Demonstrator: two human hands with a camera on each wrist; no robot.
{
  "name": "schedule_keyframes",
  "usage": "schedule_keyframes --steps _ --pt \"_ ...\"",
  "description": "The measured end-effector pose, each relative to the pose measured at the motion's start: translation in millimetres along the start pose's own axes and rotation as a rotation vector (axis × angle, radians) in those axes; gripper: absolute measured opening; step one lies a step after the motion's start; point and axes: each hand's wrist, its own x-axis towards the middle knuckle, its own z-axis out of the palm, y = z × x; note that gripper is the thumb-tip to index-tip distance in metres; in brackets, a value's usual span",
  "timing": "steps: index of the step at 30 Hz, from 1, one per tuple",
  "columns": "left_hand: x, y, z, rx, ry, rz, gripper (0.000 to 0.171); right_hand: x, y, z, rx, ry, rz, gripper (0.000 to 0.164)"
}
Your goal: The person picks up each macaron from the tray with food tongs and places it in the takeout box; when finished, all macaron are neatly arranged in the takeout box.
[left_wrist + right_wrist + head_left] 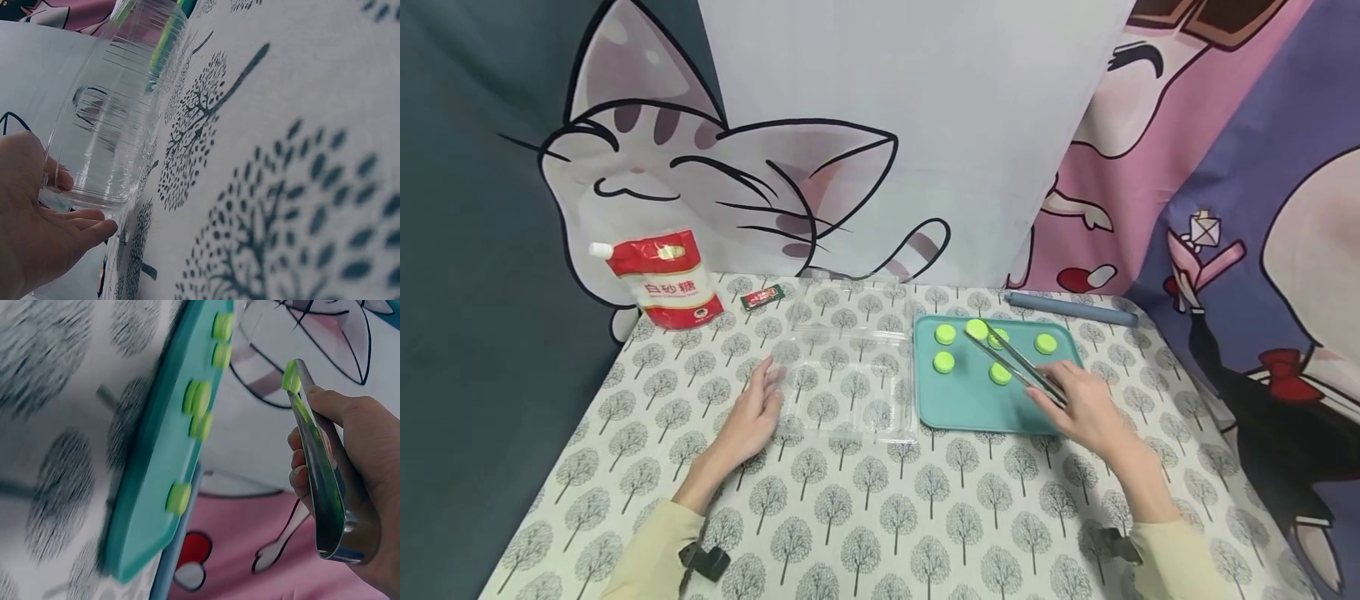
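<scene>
My right hand grips metal tongs, and a green macaron is pinched between their tips. In the head view the tongs reach over a teal tray, where several more green macarons lie apart from one another. At the left edge of a clear plastic container rests my left hand, its fingers loosely extended. Seen from the left wrist, a fingertip shows through the container's wall, while other fingers lie beside its end. The container's clear lid lies back behind it.
A red and white sugar pouch stands at the back left, with a small green and red packet beside it. Behind the tray lies a grey-blue bar. A tree-patterned cloth covers the table, which meets a printed curtain.
</scene>
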Motion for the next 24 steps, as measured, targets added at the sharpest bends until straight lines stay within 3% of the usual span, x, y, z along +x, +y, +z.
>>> schedule_keyframes --steps 7,17,24 --pt "0.4 -0.3 0.2 -0.006 -0.007 0.005 0.061 26 -15 24 0.06 -0.057 -0.081 0.031" --pt "4.7 2.9 -0.5 0.002 -0.014 0.015 0.063 61 -46 43 0.107 -0.26 -0.038 0.038" --pt "3.0 2.3 2.5 0.014 -0.021 0.003 0.063 76 -58 59 0.124 -0.303 -0.128 0.037"
